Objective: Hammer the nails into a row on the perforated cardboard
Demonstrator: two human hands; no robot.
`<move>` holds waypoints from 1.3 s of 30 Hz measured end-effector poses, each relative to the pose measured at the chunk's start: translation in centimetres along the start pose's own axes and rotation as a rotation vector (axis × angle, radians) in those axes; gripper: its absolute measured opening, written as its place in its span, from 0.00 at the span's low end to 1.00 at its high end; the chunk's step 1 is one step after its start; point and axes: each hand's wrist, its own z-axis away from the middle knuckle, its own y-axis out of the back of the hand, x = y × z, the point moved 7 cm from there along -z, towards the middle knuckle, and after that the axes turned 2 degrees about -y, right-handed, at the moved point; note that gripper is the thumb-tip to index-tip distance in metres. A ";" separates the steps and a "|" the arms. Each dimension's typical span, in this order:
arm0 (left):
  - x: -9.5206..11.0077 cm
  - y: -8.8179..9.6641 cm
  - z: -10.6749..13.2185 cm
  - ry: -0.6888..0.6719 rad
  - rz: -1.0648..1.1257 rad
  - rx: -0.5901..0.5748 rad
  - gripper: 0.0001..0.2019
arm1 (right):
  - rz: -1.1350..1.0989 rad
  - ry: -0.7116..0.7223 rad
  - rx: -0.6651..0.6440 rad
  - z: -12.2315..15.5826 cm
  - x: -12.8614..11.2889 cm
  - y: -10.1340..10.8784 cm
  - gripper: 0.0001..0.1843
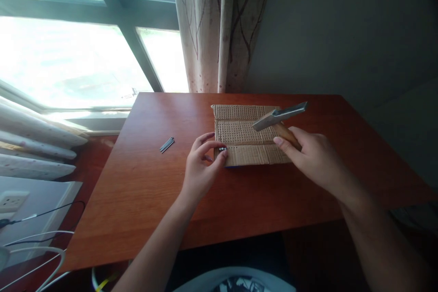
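A piece of cardboard [253, 155] with rows of punched holes lies on the table, creased into several strips. Over its near left corner is my left hand [205, 159], thumb and forefinger closed around a nail whose body the fingers mostly hide. Small shiny round nail heads [222, 148] show in a short row between those fingertips. My right hand [308, 153] grips the wooden handle of a hammer [280, 116], its metal head raised above the cardboard's right half. Left of my left hand, a small bundle of loose nails [167, 144] rests on the wood.
The reddish-brown wooden table [143, 200] reaches back to a patterned curtain [205, 32] and a bright window. A wall socket [13, 201] and several cables sit low at the left. Something blue peeks out under the cardboard's near edge.
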 end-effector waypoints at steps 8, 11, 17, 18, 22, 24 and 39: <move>-0.4 1.9 0.4 0.056 0.014 0.128 0.16 | 0.000 -0.042 0.218 1.0 4.4 -0.2 0.19; -0.9 2.3 0.5 0.152 0.033 0.074 0.15 | -0.057 -0.114 0.212 1.3 6.1 -0.3 0.20; -1.8 0.2 2.0 0.318 0.211 -0.194 0.22 | -0.179 -0.071 0.243 2.3 5.4 -1.3 0.13; -2.0 0.1 2.3 0.328 0.249 -0.206 0.23 | -0.170 -0.044 0.226 2.5 4.8 -1.5 0.12; -2.8 0.2 2.7 0.340 0.345 -0.191 0.21 | -0.171 0.053 0.168 3.0 2.0 -1.8 0.09; -3.2 1.0 2.4 0.331 0.282 -0.137 0.14 | -0.223 0.140 0.137 3.1 0.6 -1.6 0.02; -1.8 -2.6 -0.9 -0.043 0.174 -0.318 0.57 | -0.039 0.403 0.053 2.5 -2.1 -5.1 0.14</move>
